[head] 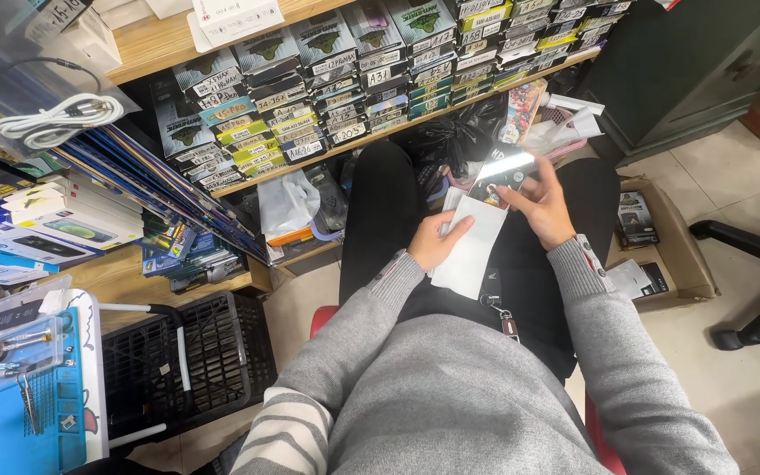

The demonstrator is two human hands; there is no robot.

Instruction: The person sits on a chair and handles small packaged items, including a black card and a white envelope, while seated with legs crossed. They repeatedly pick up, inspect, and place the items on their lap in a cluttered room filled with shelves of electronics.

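Head view: white envelope-like sleeve [472, 246] lies over my lap, approx centre frame. My left hand [437, 239] grips its 9 o'clock edge, thumb on top, fingers curled under. My right hand [540, 209] at 1 o'clock pinches a small glossy pack [500, 171], dark w/ bright glare, its lower end at the sleeve's mouth. By my read the pack is only partway in or out; can't tell which, so the bulk is left. Outward: at 12, a wooden shelf [415, 123] w/ rows of slim boxes [310, 97], green-black fronts, white and yellow label strips. At 3, an open cardboard box [683, 255] on the floor w/ dark packs. At 9, stacked flat boxes [63, 224]; at 7, black crate [213, 352].
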